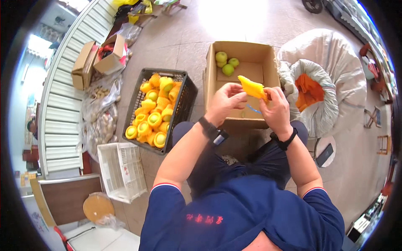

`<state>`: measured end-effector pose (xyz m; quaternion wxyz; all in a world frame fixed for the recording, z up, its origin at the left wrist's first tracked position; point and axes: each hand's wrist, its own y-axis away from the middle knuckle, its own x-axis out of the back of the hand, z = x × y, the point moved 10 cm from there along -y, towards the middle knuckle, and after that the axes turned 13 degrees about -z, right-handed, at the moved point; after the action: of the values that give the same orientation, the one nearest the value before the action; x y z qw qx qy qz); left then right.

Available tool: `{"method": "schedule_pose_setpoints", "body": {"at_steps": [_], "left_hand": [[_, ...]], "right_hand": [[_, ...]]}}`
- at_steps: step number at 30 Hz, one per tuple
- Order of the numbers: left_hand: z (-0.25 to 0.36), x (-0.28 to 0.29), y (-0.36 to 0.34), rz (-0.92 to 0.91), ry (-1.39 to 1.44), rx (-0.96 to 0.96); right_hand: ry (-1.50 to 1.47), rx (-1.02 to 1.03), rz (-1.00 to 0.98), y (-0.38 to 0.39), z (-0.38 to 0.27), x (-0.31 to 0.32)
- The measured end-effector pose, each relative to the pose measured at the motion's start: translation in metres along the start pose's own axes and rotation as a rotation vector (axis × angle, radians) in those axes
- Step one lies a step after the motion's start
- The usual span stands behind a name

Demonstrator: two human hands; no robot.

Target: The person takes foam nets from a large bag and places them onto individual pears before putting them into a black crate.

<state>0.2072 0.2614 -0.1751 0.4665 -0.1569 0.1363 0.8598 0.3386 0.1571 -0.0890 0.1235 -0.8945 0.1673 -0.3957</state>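
Observation:
A yellow foam net sleeve (pixel 252 87) is held up over the cardboard box. My right hand (pixel 275 109) pinches its right end between thumb and fingers. On the other side, my left hand (pixel 227 103) has its fingers half curled and apart, with the fingertips close against the sleeve's lower left edge; whether they touch it is hard to see. Below lies the open cardboard box (pixel 243 122), with several green apples (pixel 228 70) in its far left corner. A blue strip (pixel 253 109) shows inside the box between my hands.
A black crate (pixel 184 98) of green fruit in yellow foam nets stands to the left, a white crate (pixel 121 171) nearer. Right of the box slumps a white sack (pixel 331 62) holding orange material (pixel 309 91). A phone (pixel 324 155) lies on a round stool (pixel 331 144).

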Motion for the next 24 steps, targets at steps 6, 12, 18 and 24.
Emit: {"method": "schedule_pose_setpoints", "body": {"at_steps": [6,12,18,24], "left_hand": [[0.008,-0.012,0.002,-0.091,-0.014,-0.090],[0.000,0.005,0.005,-0.085,0.056,-0.044],[-0.005,0.008,-0.002,-0.093,0.021,0.011],[-0.014,0.009,-0.018,-0.045,-0.138,0.007]], "right_hand": [[-0.032,0.127,-0.054,-0.009,-0.021,-0.033],[-0.232,0.039,-0.142,-0.008,-0.006,-0.052],[-0.562,-0.193,-0.197,-0.004,0.029,-0.066],[-0.373,-0.120,-0.072,-0.005,0.039,-0.056]]}}
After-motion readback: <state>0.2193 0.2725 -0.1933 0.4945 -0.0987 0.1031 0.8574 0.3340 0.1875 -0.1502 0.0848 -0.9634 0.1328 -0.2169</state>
